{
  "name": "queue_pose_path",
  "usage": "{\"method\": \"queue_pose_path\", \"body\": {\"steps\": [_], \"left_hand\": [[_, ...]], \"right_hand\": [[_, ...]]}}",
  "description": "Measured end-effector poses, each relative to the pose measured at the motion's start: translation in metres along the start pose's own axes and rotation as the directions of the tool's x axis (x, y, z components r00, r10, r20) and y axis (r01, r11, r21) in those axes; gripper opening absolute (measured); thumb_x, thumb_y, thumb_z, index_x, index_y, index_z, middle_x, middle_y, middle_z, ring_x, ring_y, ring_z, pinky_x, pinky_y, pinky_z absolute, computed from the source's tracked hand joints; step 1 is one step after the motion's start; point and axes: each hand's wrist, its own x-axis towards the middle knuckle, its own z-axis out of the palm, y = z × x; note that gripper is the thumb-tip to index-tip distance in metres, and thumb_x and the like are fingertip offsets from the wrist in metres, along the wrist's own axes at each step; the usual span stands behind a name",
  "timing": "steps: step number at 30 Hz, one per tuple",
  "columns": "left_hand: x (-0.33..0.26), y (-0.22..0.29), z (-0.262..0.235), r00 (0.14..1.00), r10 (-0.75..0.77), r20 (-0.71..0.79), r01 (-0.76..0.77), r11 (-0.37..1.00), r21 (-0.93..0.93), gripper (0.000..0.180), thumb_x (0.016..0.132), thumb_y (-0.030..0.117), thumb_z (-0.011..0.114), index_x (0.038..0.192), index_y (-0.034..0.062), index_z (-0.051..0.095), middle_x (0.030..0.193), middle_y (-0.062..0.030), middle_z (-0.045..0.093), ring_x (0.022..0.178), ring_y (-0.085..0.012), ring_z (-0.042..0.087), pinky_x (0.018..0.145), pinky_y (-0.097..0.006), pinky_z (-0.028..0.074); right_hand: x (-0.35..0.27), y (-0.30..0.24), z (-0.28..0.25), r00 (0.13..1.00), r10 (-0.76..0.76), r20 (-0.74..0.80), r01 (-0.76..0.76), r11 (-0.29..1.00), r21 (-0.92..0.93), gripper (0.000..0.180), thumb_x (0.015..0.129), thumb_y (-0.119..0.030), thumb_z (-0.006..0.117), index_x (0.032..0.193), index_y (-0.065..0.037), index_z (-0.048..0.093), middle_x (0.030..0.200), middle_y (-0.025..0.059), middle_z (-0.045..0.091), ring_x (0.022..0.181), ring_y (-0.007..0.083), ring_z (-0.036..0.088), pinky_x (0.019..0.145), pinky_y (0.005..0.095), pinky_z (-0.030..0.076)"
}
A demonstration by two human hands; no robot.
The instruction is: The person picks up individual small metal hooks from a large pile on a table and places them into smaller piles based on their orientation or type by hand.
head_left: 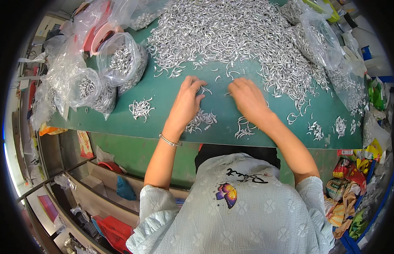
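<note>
Below the big pile [231, 38] of hooks, the left hand [186, 101] lies open on hooks; the right hand [247, 99] curls, grip hidden. Best to pull few hooks, slowly.

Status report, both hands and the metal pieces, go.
Left hand and right hand palm-down on green table, fingers among loose curved metal pieces. Big pile just beyond. Small sorted heap under left wrist. Nothing blocking.

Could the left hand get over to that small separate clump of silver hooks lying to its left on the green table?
Probably yes. The left hand lies flat on the green table, and only bare tabletop separates it from the small clump of hooks. The plastic bags sit farther left and back.
</note>
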Motion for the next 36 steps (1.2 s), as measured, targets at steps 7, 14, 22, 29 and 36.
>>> {"method": "queue_pose_path", "body": {"steps": [7, 14, 22, 29, 36], "left_hand": [[-0.002, 0.009, 0.000, 0.997, 0.061, -0.056, -0.054, 0.992, 0.113, 0.028, 0.076, 0.002, 0.073, 0.101, 0.0015, 0.062, 0.104, -0.0131, 0.053, 0.099, -0.0333, 0.053, 0.087, -0.040, 0.044], [-0.001, -0.006, 0.000, 0.997, 0.015, -0.078, -0.004, 0.991, 0.134, 0.024, 0.077, 0.001, 0.072, 0.097, 0.0008, 0.059, 0.103, -0.0137, 0.053, 0.098, -0.0333, 0.052, 0.087, -0.039, 0.044], [-0.001, 0.001, -0.001, 0.995, 0.007, -0.103, 0.009, 0.988, 0.155, 0.026, 0.077, 0.001, 0.072, 0.100, 0.0007, 0.060, 0.104, -0.0142, 0.053, 0.098, -0.0335, 0.052, 0.086, -0.039, 0.044], [-0.003, -0.002, -0.001, 0.994, -0.012, -0.107, 0.025, 0.992, 0.120, 0.027, 0.077, 0.001, 0.072, 0.101, 0.0008, 0.061, 0.104, -0.0140, 0.053, 0.099, -0.0335, 0.052, 0.087, -0.039, 0.044], [-0.001, 0.002, -0.001, 0.995, -0.016, -0.100, 0.028, 0.992, 0.126, 0.026, 0.077, 0.000, 0.071, 0.101, 0.0004, 0.061, 0.105, -0.0147, 0.053, 0.101, -0.0341, 0.052, 0.089, -0.039, 0.043]], "right_hand": [[0.006, 0.018, -0.001, 0.992, 0.113, -0.065, -0.093, 0.962, 0.257, 0.012, 0.079, -0.001, 0.062, 0.092, -0.001, 0.060, 0.090, 0.0154, 0.059, 0.090, 0.0366, 0.057, 0.079, 0.0429, 0.047], [-0.007, 0.039, -0.025, 0.995, 0.027, 0.099, -0.057, 0.948, 0.312, 0.010, 0.078, -0.005, 0.066, 0.086, -0.003, 0.061, 0.086, 0.0146, 0.059, 0.086, 0.0362, 0.058, 0.075, 0.0437, 0.048], [0.022, 0.045, 0.001, 0.992, 0.069, -0.101, -0.077, 0.994, -0.078, 0.012, 0.077, -0.004, 0.066, 0.086, -0.002, 0.059, 0.094, 0.0126, 0.056, 0.095, 0.0301, 0.053, 0.082, 0.0409, 0.042], [-0.007, 0.024, -0.020, 0.983, -0.084, 0.163, 0.076, 0.996, 0.054, 0.010, 0.078, -0.008, 0.066, 0.082, -0.005, 0.057, 0.089, 0.0095, 0.054, 0.090, 0.0294, 0.052, 0.081, 0.0393, 0.040], [0.047, 0.041, 0.002, 0.982, -0.074, -0.172, 0.092, 0.991, 0.099, 0.013, 0.078, -0.006, 0.065, 0.089, -0.004, 0.058, 0.094, 0.0097, 0.055, 0.095, 0.0286, 0.053, 0.083, 0.0380, 0.041]]}}
